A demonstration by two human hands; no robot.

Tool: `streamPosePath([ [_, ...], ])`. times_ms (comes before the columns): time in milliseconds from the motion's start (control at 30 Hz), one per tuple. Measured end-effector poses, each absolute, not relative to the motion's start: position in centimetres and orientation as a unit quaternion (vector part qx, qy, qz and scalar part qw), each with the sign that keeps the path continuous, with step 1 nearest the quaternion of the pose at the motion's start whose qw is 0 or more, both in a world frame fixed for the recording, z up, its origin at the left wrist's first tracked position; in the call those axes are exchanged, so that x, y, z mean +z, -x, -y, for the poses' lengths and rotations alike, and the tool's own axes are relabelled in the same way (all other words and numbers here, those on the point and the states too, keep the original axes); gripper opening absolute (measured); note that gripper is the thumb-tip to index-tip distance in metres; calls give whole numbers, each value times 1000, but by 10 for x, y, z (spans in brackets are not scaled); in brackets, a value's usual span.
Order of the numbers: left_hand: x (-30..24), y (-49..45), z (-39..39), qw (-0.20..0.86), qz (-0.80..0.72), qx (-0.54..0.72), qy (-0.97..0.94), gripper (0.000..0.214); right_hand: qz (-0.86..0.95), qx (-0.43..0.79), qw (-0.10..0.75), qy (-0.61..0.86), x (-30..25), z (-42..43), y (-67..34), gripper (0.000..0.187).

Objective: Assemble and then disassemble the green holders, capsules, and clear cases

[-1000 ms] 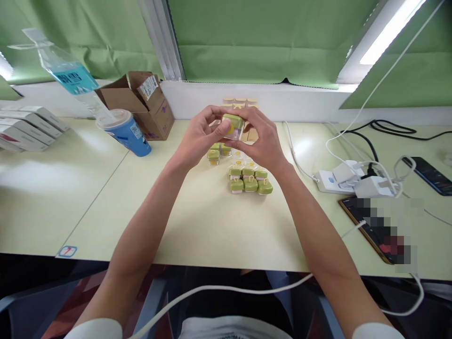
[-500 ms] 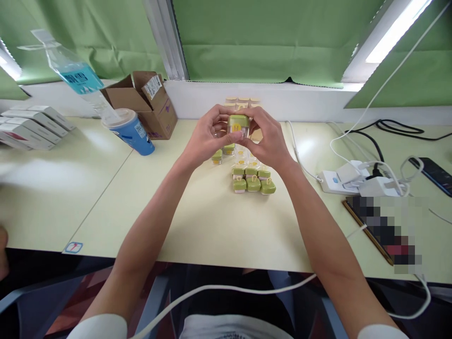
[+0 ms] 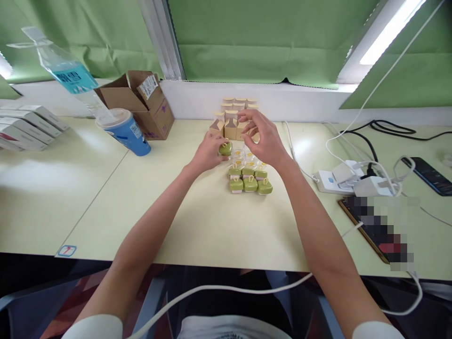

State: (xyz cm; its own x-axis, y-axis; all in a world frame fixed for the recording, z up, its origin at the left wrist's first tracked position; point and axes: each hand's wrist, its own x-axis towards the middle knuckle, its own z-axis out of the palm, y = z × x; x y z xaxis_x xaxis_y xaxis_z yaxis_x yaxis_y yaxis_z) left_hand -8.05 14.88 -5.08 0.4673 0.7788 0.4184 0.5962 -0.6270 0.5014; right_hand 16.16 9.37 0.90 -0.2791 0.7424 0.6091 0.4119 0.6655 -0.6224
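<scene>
My left hand (image 3: 211, 153) is closed around a small green-lidded container (image 3: 225, 149) with a pale loop on its lid, low over the table at the left of the group. My right hand (image 3: 262, 137) is open and holds nothing, fingers apart and bent, over the right side of the group. Between the hands lie several clear containers (image 3: 250, 154) with yellow marks. In front of these stand several more green-lidded containers (image 3: 250, 184) in rows. Small open tan boxes (image 3: 230, 129) stand behind, partly covered by my right hand.
A blue cup (image 3: 127, 136), a tilted bottle (image 3: 74, 77) and an open cardboard box (image 3: 157, 113) are at the back left. White boxes (image 3: 26, 126) lie farther left. On the right are a power strip (image 3: 332, 182), cables and two phones (image 3: 434, 175). A white cable (image 3: 226, 288) crosses my lap.
Both hands were holding up a green-lidded container together. My right hand has let go and come apart from it. My left hand has moved down with a green-lidded container in its fingers.
</scene>
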Motion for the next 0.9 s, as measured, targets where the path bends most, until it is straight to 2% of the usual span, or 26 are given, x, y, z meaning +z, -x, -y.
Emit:
streamPosePath([
  [133, -64, 78, -151, 104, -410, 314, -850, 53, 785, 172, 473, 360, 9, -94, -161, 38],
  [333, -57, 69, -136, 38, -459, 218, -860, 49, 807, 128, 447, 363, 2, -100, -164, 30],
  [567, -51, 62, -124, 13, -496, 154, -854, 50, 805, 97, 387, 439, -4, -109, -175, 40],
  [767, -56, 69, -130, 39, -479, 151, -864, 85, 721, 96, 218, 651, -7, -110, -182, 62],
  [900, -63, 77, -139, 112, -462, 166, -864, 89, 638, 171, 113, 743, -13, -110, -185, 69],
])
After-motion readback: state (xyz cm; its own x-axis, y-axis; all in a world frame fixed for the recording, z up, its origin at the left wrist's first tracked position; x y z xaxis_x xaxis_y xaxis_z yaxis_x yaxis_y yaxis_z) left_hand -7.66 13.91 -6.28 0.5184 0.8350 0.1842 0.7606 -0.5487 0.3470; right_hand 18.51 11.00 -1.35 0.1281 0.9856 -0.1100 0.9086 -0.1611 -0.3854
